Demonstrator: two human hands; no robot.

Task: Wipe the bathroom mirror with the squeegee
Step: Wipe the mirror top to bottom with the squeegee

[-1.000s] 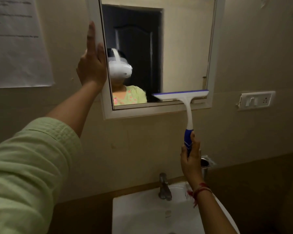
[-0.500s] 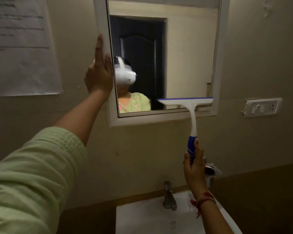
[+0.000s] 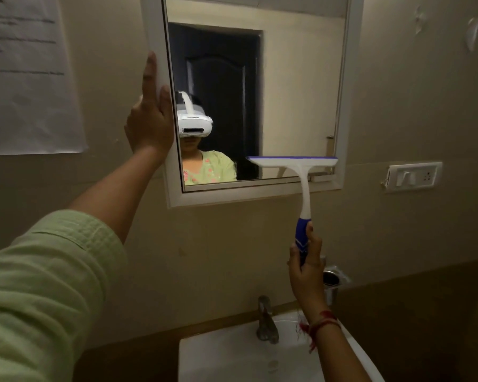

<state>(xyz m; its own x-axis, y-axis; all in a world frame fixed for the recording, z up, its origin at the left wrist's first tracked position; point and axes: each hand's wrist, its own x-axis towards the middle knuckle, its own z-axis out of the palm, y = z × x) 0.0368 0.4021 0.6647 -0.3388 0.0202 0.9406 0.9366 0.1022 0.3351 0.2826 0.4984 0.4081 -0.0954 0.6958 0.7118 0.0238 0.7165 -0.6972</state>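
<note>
The mirror [image 3: 295, 92] hangs on the wall in a white frame [image 3: 155, 28]. My left hand [image 3: 149, 125] rests on the frame's left side with its fingers straight up along the edge. A white squeegee [image 3: 293, 162] with a blue handle stands upright. Its blade lies level against the glass at the mirror's lower right, just above the bottom frame. My right hand [image 3: 305, 274] grips the blue handle from below.
A white sink [image 3: 218, 354] with a metal tap [image 3: 265, 321] sits below the mirror. A metal cup holder [image 3: 331, 279] is on the wall behind my right hand. A switch plate [image 3: 411, 176] is at the right, a paper notice [image 3: 25, 78] at the left.
The view has shifted a little. The squeegee blade stays low on the right of the mirror, and both hands keep their places.
</note>
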